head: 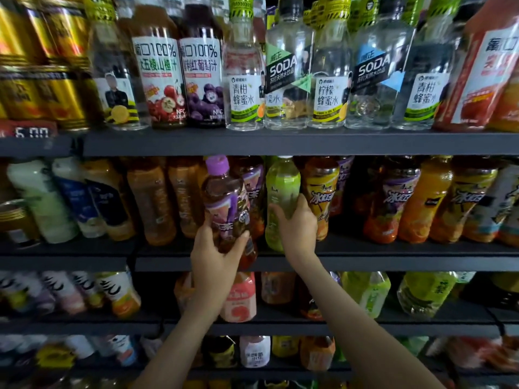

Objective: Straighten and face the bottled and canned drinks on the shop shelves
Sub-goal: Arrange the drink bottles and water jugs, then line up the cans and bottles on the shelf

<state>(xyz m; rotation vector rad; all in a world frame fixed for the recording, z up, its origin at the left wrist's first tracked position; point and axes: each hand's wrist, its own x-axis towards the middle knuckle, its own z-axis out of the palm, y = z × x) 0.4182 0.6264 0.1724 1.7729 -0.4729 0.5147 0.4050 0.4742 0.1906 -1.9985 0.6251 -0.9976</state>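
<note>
On the middle shelf [365, 262], my left hand [214, 256] grips the lower half of a purple-capped tea bottle [224, 200] with a purple label; the bottle is lifted forward of the row and leans slightly. My right hand [297, 228] is wrapped around the middle of a green bottle [280, 189] that stands in the row just to the right. Both forearms reach up from the bottom of the head view. More tea bottles stand behind the two held ones, partly hidden.
The top shelf [280, 141] holds gold cans [42, 88], juice bottles [179, 80] and clear soda bottles [289, 71]. Yellow-labelled iced tea [320, 197] and orange drinks [427, 203] fill the middle shelf's right side. Two lower shelves carry more bottles, among them a pink one [241, 299].
</note>
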